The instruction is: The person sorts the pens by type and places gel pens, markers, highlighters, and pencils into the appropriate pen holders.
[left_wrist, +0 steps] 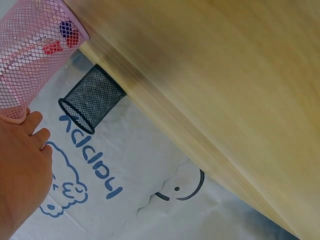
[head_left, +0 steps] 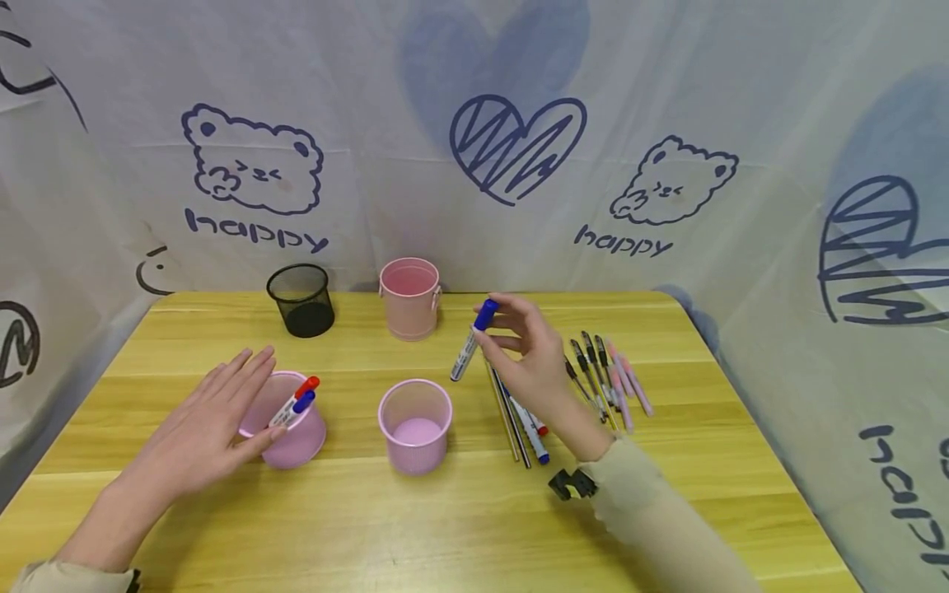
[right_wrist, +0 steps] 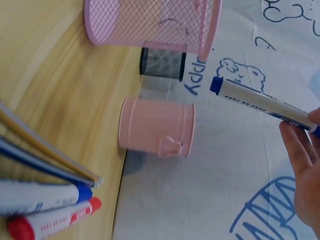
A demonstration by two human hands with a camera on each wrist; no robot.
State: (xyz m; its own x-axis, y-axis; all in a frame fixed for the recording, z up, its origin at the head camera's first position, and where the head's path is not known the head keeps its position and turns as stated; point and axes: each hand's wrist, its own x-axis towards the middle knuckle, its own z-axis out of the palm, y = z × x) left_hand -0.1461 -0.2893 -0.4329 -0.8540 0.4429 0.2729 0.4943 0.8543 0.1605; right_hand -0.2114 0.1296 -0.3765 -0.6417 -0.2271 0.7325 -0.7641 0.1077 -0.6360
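Note:
My right hand (head_left: 532, 358) pinches a whiteboard marker (head_left: 465, 352) near its blue cap, holding it tilted above the table with its lower end up and right of an empty pink mesh pen cup (head_left: 417, 455). In the right wrist view the marker's white barrel (right_wrist: 265, 102) shows, with a blue end. My left hand (head_left: 203, 428) lies with fairly straight fingers at the rim of another pink mesh cup (head_left: 300, 449) on the left. A red-capped marker (head_left: 307, 385) and a blue-capped marker (head_left: 303, 402) lean inside that cup, caps up.
A black mesh cup (head_left: 307, 319) and a pink bucket (head_left: 411, 317) stand at the table's back edge. Right of the middle cup lie pencils (head_left: 504, 412) and more markers (head_left: 532, 432). Black-gripped pens (head_left: 589, 362) and pink pens (head_left: 626, 383) lie farther right.

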